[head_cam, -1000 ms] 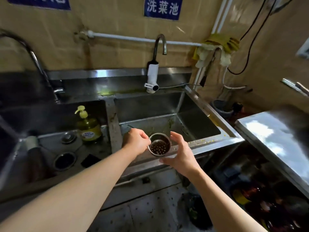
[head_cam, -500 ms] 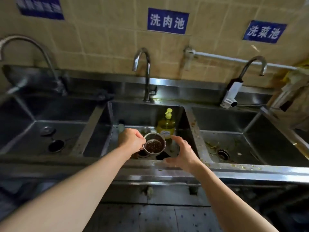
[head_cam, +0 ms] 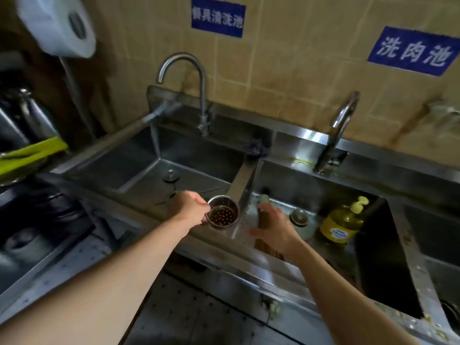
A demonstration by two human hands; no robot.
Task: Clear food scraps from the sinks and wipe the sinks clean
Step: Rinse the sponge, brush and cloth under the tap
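Motion blur is smearing the blue wall signs [head_cam: 217,17], and the frame is cutting off the rightmost basin. The left hand [head_cam: 189,207] is gripping a round perforated steel sink strainer [head_cam: 222,214], dark scraps inside, just left of the steel divider [head_cam: 245,185]. The right hand [head_cam: 272,224] is hovering open right of it.

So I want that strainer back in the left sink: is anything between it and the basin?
Nothing visible does. The left hand holds the strainer at the left sink near edge; only a drain plug sits farther back.
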